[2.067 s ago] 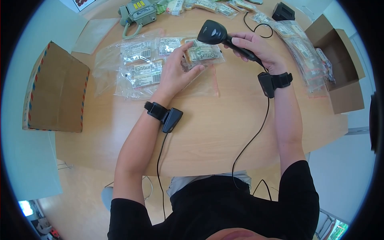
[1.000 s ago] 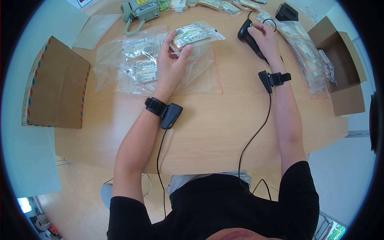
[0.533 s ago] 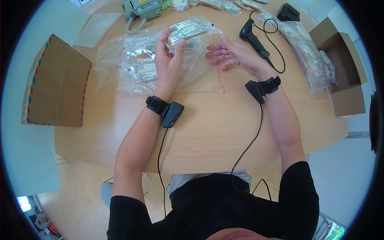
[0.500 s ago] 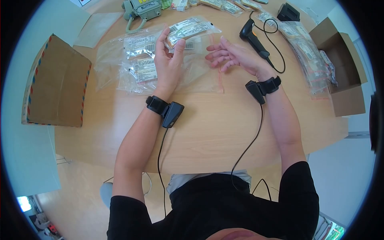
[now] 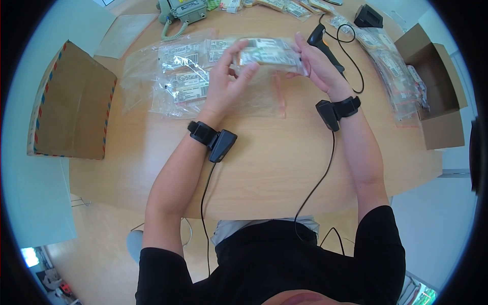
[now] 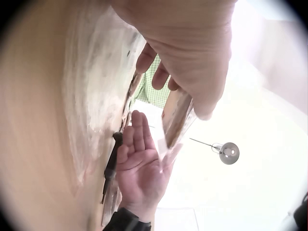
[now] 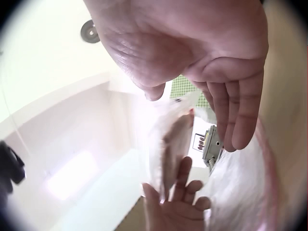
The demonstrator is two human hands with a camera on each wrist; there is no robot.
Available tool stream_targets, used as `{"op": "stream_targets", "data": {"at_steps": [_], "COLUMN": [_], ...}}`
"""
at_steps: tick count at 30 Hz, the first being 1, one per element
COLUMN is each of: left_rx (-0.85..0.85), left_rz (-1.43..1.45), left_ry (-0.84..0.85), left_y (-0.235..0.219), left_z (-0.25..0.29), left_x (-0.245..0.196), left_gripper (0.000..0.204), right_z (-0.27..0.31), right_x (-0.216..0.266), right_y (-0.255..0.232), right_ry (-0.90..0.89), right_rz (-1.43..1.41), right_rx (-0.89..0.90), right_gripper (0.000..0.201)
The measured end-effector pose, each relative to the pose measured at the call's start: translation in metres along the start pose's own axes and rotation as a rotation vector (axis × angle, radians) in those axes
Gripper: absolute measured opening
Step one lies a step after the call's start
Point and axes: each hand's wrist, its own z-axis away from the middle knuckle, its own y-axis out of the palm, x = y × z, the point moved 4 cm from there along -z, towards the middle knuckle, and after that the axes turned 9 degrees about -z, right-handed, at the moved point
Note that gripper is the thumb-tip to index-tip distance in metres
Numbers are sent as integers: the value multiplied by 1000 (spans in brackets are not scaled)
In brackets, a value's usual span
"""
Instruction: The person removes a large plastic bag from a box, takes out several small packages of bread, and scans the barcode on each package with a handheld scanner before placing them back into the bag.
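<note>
My left hand (image 5: 226, 84) grips a labelled packet in clear plastic (image 5: 269, 55) by its left end, thumb on the near side and fingers on the far side. The packet is lifted over the table and blurred. At its other end my right hand (image 5: 323, 68) reaches in with straight fingers, its thumb near the loose plastic edge; the right wrist view shows the palm (image 7: 192, 48) beside the packet (image 7: 175, 139). Beneath lies a large clear plastic bag (image 5: 254, 104) with several labelled packets (image 5: 190, 86). A black barcode scanner (image 5: 317, 36) lies just behind my right hand, partly hidden.
Open cardboard boxes stand at the left (image 5: 71, 107) and right (image 5: 442, 81). More bagged packets (image 5: 389, 63) lie along the right, others (image 5: 272, 4) at the back. A grey telephone (image 5: 185, 10) sits back left. The scanner's cable (image 5: 363, 76) loops beside my right hand.
My right hand has laid the barcode scanner on the table and come over to the packet's right end. The left hand has lifted the packet off the bag and now swung it rightward.
</note>
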Motion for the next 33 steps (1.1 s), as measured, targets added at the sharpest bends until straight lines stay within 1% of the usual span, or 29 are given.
{"op": "stream_targets", "data": {"at_steps": [1, 4, 7, 10, 13, 16, 19, 22, 25, 28, 29, 32, 33], "left_rx": [58, 65, 14, 159, 215, 230, 155, -7, -27, -47, -53, -70, -76], "left_rz": [-92, -136, -233, -520, -599, -583, -535, -375, -282, -254, -256, -275, -286], "left_ry": [25, 13, -12, -92, -14, 30, -40, -62, -113, -45, -24, 22, 29], "left_y": [1, 3, 1, 8, 14, 15, 14, 8, 4, 4, 4, 3, 3], "left_z": [1, 1, 2, 3, 8, 9, 7, 4, 2, 3, 3, 3, 4], "left_x": [-5, -6, -6, 9, 10, 13, 16, 11, 7, 6, 5, 1, 0], "left_gripper": [66, 71, 62, 47, 34, 24, 21, 21, 20, 19, 19, 19, 19], "right_z": [1, -11, -17, -14, -6, -4, -8, -9, -19, -17, -16, -9, -10], "right_x": [0, -5, 5, 21, 33, 37, 28, 21, 7, -8, -12, -8, -8], "right_y": [2, -16, -44, -64, -73, -85, -87, -82, -72, -44, -35, -19, -20], "right_ry": [-13, -76, -105, -174, -126, -85, -74, -41, 55, 45, 71, 120, 100], "right_rz": [-73, 64, 95, 58, 65, 129, 130, 188, 259, 163, 124, 70, 80], "right_rx": [10, -34, -73, -148, -109, -111, -153, -111, -24, 31, 60, 112, 97], "right_gripper": [58, 44, 36, 29, 26, 24, 24, 24, 30, 31, 33, 32, 33]}}
